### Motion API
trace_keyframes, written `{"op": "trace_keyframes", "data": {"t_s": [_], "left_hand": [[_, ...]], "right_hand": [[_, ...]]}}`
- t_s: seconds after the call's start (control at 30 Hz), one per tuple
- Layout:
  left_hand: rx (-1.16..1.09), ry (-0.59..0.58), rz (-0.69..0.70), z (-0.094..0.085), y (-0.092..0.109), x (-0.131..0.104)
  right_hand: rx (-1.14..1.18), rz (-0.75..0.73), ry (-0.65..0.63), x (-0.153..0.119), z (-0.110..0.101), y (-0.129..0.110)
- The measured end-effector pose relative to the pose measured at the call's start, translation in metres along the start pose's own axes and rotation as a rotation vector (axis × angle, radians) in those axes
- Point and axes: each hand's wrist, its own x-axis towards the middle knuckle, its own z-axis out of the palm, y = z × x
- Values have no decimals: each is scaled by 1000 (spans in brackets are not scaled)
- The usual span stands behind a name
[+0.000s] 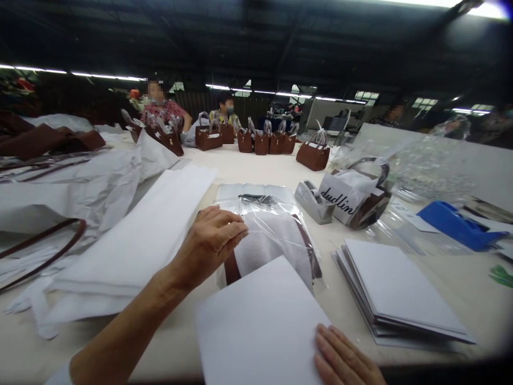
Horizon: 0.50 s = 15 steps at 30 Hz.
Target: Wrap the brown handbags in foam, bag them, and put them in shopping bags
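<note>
My left hand [214,235] hovers at the left side of a handbag [272,235] lying in clear plastic, its fingers drawn together. Whether a bit of the plastic is pinched between them I cannot tell. White wrapping covers the handbag's middle, and brown shows at its sides. At the lower right my right hand [347,355] grips the edge of a white board [264,326], fingers on top and the thumb out of sight. The board is tilted and overlaps the near part of the wrapped handbag.
White sheets [148,224] and a brown strap [76,235] lie left. A board stack [404,289], grey tape dispenser [315,200], wrapped handbag [360,198] and blue dispenser [457,224] stand right. Several brown handbags [262,143] line the back, with people [164,109] behind.
</note>
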Motion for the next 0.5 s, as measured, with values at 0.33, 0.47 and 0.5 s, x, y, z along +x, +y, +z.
{"op": "trace_keyframes", "data": {"t_s": [0.33, 0.47, 0.5], "left_hand": [[-12, -1, 101, 22, 32, -15], [-44, -3, 135, 44, 46, -34], [-39, 4, 145, 52, 46, -41]], "right_hand": [[-63, 261, -1, 24, 52, 36], [-76, 275, -1, 43, 57, 49], [-92, 279, 1, 45, 54, 50]]}}
